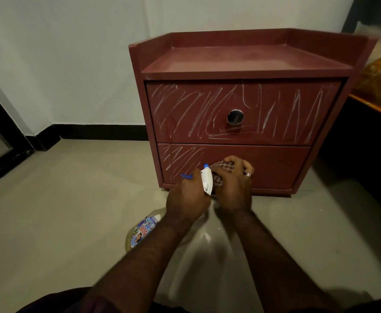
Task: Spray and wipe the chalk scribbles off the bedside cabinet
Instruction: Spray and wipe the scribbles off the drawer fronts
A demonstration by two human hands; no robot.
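Left hand [188,199] grips the spray bottle [207,180]; right hand [232,186] clutches a checked cloth [226,165] at the lower drawer [277,166] of the cabinet [230,62].

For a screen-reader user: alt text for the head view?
A right hand grips a checked cloth at the lower drawer of a red cabinet; the left hand holds a spray bottle. Chalk scribbles cover the upper drawer.

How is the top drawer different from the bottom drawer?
The top drawer has chalk scribbles all across; the bottom drawer has them only at its left end. The top drawer's shiny round knob shows; on the bottom drawer no knob shows, as the right hand holds a checked cloth there. Both are dark red.
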